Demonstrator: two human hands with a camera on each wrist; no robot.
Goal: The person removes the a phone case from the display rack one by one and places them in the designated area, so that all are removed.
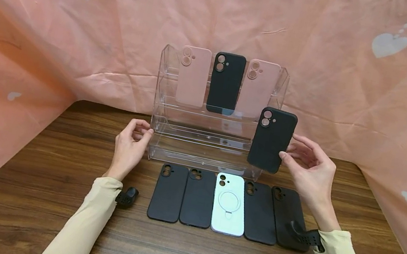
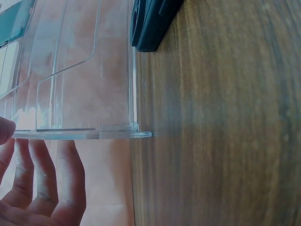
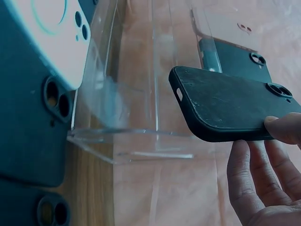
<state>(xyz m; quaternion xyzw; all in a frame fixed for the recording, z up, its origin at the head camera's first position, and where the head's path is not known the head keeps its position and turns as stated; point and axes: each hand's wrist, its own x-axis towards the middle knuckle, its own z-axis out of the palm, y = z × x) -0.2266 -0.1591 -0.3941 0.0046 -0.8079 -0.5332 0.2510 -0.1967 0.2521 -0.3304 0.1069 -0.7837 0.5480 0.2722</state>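
My right hand pinches a black phone case by its right edge, thumb in front and fingers behind. The case is held upright before the right end of a clear tiered display stand. In the right wrist view the same black case is tilted across the picture, apart from the stand below it. My left hand holds the stand's left side panel, its thumb at the edge and fingers against the outer face. On the stand's top tier lean a pink case, a black case and another pink case.
A row of cases lies flat on the wooden table before the stand: several black ones, such as the leftmost black case, and a white case with a ring. Pink cloth hangs behind and at both sides.
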